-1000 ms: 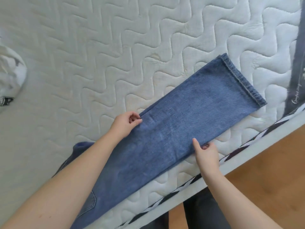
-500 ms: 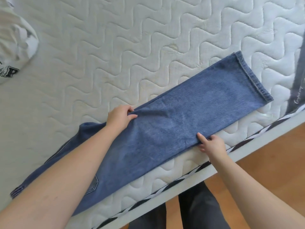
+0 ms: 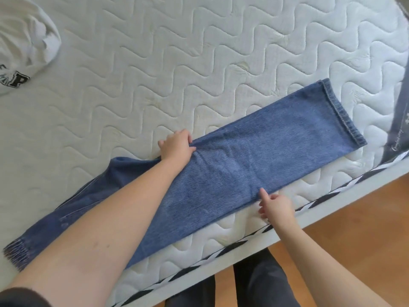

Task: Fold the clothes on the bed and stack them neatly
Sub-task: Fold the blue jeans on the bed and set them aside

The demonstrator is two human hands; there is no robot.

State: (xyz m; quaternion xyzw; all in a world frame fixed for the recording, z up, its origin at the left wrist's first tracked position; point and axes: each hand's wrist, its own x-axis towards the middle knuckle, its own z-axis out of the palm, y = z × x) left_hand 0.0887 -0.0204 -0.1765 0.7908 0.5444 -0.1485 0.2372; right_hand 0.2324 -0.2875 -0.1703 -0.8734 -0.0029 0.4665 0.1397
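A pair of blue jeans (image 3: pixel 254 165) lies flat along the near side of the white quilted mattress (image 3: pixel 155 63), legs laid one on the other, hems toward the right, waist end toward the lower left. My left hand (image 3: pixel 177 147) grips the far edge of the legs near mid-length, fingers curled under the denim. My right hand (image 3: pixel 275 206) pinches the near edge of the legs, thumb lying on top of the fabric. A crumpled white garment with black letters (image 3: pixel 24 47) lies at the far left of the bed.
The mattress edge with black-and-white piping (image 3: pixel 309 202) and a white bed frame run diagonally in front of me. Wooden floor (image 3: pixel 354 229) lies to the right. A grey fabric strip (image 3: pixel 400 111) hangs at the right edge. My dark trouser legs show below.
The view has shifted so more of the jeans' waist end and the white garment show. Both hands keep hold of the jeans' edges; my right hand sits slightly nearer the waist.
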